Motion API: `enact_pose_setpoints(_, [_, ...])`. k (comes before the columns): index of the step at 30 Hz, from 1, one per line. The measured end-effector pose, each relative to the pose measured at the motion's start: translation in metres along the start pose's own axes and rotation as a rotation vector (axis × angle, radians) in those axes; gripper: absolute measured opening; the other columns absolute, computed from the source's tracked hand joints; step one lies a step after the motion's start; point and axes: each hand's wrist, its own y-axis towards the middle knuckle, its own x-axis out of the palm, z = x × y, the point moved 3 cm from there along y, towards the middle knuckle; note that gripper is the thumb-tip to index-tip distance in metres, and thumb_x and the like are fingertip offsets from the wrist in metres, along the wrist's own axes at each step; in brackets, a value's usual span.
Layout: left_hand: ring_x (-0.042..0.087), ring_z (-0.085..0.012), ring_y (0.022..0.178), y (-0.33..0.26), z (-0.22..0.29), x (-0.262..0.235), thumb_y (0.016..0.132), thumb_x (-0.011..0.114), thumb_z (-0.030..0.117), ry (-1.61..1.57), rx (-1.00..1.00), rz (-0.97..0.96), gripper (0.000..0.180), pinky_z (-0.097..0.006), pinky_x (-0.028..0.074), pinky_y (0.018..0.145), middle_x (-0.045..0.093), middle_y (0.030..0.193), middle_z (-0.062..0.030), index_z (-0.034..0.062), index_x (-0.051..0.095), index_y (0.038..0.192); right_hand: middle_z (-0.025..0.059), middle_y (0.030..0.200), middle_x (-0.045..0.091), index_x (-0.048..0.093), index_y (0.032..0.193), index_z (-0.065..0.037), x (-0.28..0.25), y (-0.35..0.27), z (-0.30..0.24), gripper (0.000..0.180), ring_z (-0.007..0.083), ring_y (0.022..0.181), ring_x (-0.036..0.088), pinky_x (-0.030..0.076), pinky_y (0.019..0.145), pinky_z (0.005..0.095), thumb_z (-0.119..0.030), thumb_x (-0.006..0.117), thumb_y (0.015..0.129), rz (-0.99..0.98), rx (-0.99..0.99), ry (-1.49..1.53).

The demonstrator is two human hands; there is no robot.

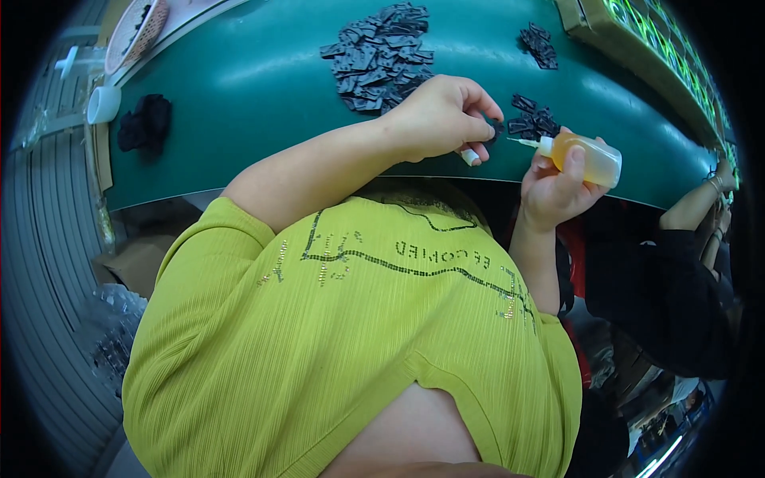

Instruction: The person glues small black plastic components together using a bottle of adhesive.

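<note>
My left hand (442, 119) is closed over the near edge of the green table (255, 95), pinching a small black piece (496, 130) between thumb and fingers. Something white is wrapped round one of its fingertips. In my right hand (551, 195) lies a squeeze bottle (602, 162) of amber liquid, tilted on its side. The bottle's thin nozzle points left, close to the black piece; whether they touch I cannot tell. Just behind the nozzle is a small heap of black pieces (534, 119). A large pile of similar flat black pieces (378, 52) spreads beyond my left hand.
Another small black heap (539, 45) sits farther back. At the left are a crumpled black cloth (145, 123), a white cup (103, 104) and a pink basket (137, 36). A cardboard box (645, 60) holding bright green strands stands at the right, near another person's arm (692, 209).
</note>
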Motion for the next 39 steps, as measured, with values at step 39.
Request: enact_pose_setpoints(39, [0.067,-0.0146,0.064,0.0029,0.0048,0.0026,0.083,0.063,0.002,0.018,-0.03,0.009,0.02,-0.023,0.056,0.057,0.064,0.084,-0.0082,-0.0058,0.06,0.101,0.0106,0.091,0.055,0.036,0.117,-0.012,0.0048,-0.0042,-0.0053,0.047,0.0138,0.052,0.055,0.047,0.042,0.0221,-0.008,0.066,0.08,-0.054,-0.019,-0.042])
